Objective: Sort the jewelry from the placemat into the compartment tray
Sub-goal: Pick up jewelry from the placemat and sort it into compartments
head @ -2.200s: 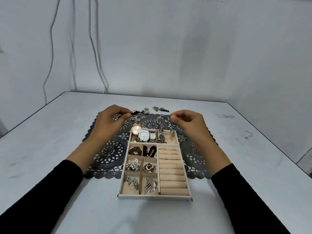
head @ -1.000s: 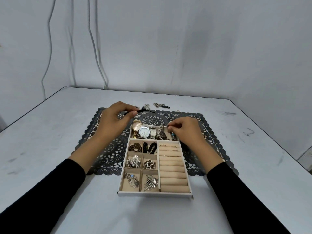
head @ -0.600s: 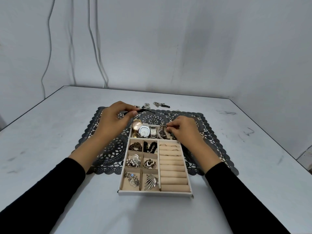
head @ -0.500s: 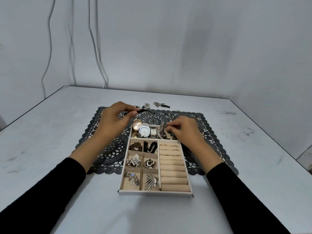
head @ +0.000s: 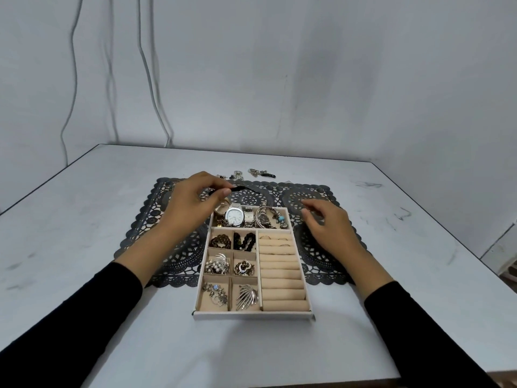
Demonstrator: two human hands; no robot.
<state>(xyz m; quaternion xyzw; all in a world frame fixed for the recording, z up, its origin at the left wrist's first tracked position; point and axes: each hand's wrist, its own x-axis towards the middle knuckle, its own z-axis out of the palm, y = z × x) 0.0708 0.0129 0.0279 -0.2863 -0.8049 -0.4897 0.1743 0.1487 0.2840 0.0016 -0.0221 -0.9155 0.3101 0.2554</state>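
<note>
My left hand (head: 193,203) pinches a thin black strap (head: 244,188) between thumb and forefinger, just beyond the far left corner of the tray (head: 251,315). The strap is dark, narrow and floppy. Its long axis runs left to right, along the far edge of the placemat (head: 316,197), with the free end pointing right and drooping a little. My right hand (head: 327,228) hovers over the placemat by the tray's far right corner, fingers loosely curled, holding nothing. Watches (head: 235,215) fill the tray's far compartment.

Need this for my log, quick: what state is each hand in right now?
Left hand: pinching a black strap.
Right hand: open, holding nothing.
</note>
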